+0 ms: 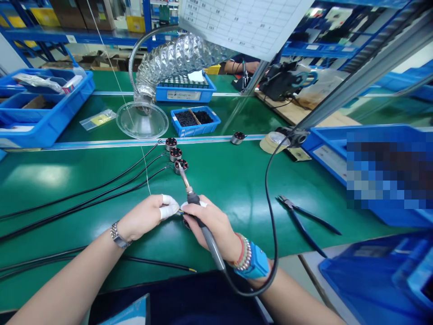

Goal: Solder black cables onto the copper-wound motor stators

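Green matting covers the table [237, 189] in front of you. Your right hand [211, 223] is wrapped around the grip of a soldering iron [190, 193], closed on the handle in a pen hold, and its black cord [270, 216] loops away to the right. The iron's metal tip points away from you and ends at the nearest of 3 small motors [175, 154], which sit in a row just past your hands. Whether the tip touches that motor cannot be told from this view.

Your left hand [144, 219] wears white cots on 2 fingers [168, 207], which pinch a wire end [181, 211]. It is held low over the table, right against the fingertips of your right hand.

Black cables [101, 187] run from the motors off to the left. Blue-handled cutters [306, 221] lie on the table to your right, well apart from your hands. Farther back stand a tape roll [272, 143], 1 lone motor [238, 137], a blue tray [195, 131] of dark parts and a clear hood [142, 120] on a foil duct [176, 58].
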{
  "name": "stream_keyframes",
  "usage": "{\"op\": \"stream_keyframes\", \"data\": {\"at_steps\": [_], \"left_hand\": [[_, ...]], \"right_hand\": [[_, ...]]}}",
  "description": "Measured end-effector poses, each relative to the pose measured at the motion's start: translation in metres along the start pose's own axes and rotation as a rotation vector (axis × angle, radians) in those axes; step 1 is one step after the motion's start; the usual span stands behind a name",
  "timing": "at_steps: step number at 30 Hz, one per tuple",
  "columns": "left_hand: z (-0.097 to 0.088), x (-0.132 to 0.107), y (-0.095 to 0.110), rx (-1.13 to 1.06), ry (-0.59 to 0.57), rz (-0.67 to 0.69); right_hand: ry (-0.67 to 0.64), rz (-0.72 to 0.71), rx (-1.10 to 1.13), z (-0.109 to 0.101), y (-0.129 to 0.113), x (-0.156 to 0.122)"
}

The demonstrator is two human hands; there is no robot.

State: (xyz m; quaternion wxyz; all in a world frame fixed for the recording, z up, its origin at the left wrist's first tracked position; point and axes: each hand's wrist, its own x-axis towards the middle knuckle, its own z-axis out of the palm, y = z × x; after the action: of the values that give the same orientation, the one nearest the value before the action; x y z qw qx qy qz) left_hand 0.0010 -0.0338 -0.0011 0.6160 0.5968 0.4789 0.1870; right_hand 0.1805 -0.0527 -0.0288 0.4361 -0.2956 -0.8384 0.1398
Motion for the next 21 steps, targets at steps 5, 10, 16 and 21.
{"op": "stream_keyframes", "data": {"at_steps": [5, 10, 16, 21], "left_hand": [[-0.001, -0.001, -0.001, -0.058, -0.038, 0.000], [0.000, -0.002, 0.000, 0.049, -0.005, 0.045], [0.000, -0.004, 0.001, 0.146, 0.041, 0.109], [-0.002, -0.004, 0.002, 0.214, 0.017, 0.091]], "right_hand": [[-0.008, -0.018, -0.014, -0.004, 0.002, 0.004], [-0.037, -0.018, -0.007, 0.000, 0.000, 0.006], [-0.023, 0.061, -0.009, 0.004, -0.004, 0.006], [-0.031, 0.230, 0.094, -0.005, -0.001, 0.008]]}}
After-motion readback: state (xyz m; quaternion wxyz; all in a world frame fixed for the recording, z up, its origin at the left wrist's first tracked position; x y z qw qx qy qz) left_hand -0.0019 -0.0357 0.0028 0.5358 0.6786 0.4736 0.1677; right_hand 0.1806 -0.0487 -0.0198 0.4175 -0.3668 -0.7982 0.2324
